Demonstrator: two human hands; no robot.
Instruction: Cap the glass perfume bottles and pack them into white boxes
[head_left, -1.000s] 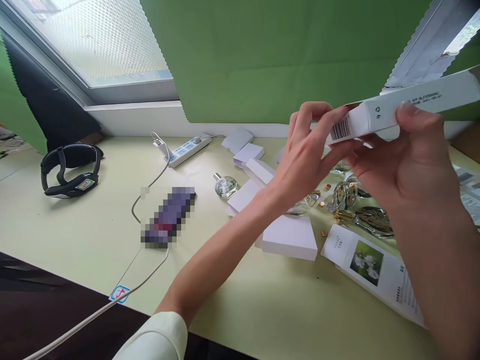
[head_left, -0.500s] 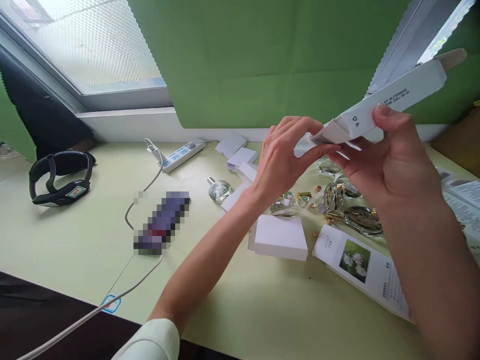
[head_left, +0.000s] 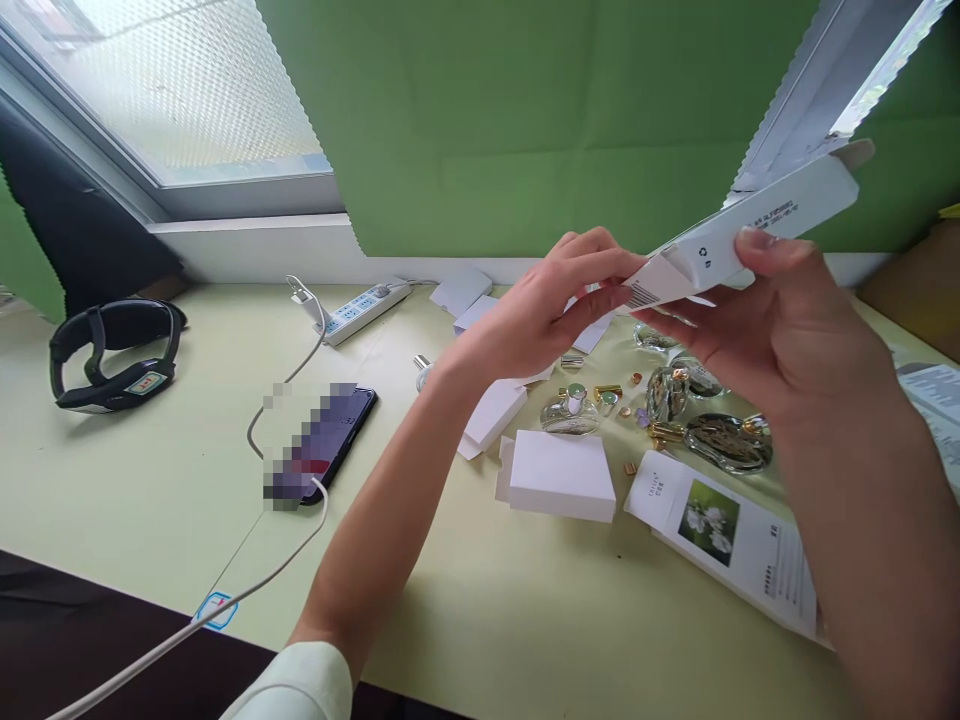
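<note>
A long white carton (head_left: 780, 215) with a barcode and printed text is held in the air above the table, tilted up to the right. My right hand (head_left: 772, 330) grips it from below, thumb on its side. My left hand (head_left: 555, 310) pinches the flap at its lower left end with fingers pressed together. Below the hands lie glass perfume bottles (head_left: 571, 410) and small gold caps (head_left: 609, 391).
White boxes (head_left: 561, 475) and a flat printed carton with a flower picture (head_left: 731, 545) lie on the pale green table (head_left: 150, 470). A phone on a cable (head_left: 322, 445), a power strip (head_left: 364, 300) and a black headband device (head_left: 112, 350) sit to the left.
The carton has tilted and dropped a little. My left hand slid lower along its barcode end and now pinches the flap there. The view shifted slightly.
</note>
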